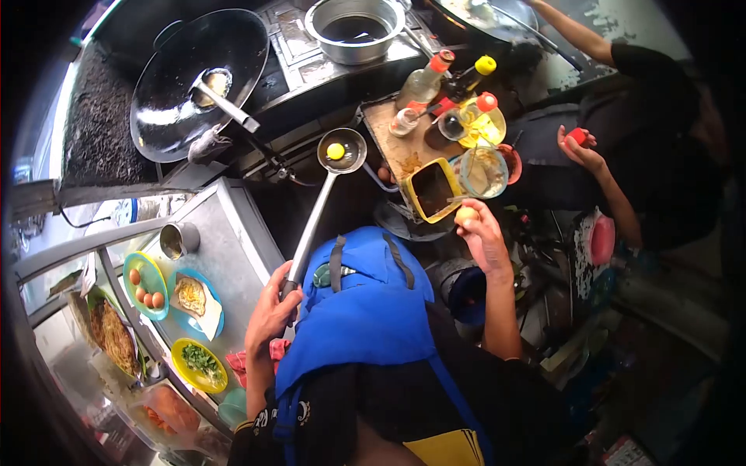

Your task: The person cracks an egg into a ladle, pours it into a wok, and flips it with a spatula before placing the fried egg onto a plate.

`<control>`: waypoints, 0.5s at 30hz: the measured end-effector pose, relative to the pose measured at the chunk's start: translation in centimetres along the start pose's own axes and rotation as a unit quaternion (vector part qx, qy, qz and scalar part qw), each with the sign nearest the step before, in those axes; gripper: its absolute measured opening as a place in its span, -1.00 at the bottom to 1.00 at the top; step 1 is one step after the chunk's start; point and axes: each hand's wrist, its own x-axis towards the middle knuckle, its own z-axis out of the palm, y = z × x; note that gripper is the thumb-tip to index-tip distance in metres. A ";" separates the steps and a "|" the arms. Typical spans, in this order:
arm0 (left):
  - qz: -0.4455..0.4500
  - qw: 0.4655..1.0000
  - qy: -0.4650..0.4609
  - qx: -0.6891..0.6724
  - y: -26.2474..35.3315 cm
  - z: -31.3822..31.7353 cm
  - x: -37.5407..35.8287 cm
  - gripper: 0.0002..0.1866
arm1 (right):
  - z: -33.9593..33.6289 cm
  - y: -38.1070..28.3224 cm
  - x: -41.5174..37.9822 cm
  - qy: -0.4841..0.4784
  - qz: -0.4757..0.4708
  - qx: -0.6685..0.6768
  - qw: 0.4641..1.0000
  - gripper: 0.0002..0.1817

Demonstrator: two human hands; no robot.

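Observation:
My left hand (272, 304) is wrapped round the dark grip of a long-handled ladle (314, 220). A raw egg (336, 151) with a whole yellow yolk lies in the ladle's bowl, out in front of the blue apron (365, 311). On the other side, my right hand (486, 237) pinches an egg (466, 215) in its fingertips; the fingers hide part of it. Just beyond those fingers stands a square yellow container (453, 215) with dark contents, beside a clear tub (483, 172) holding something pale.
A black wok (167, 85) with another ladle (233, 111) sits at the upper left, near a metal pot (355, 51). Sauce bottles (420, 85) crowd a board. Left, a counter bears a plate (132, 268) of eggs and chopped greens (200, 359). Another person's hand (584, 151) holds a red cap.

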 end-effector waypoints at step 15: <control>0.001 0.999 0.015 -0.034 0.9 0.9 -1.7 -0.31 | -6.5 -0.6 3.1 0.252 -0.343 -0.648 0.632 -0.82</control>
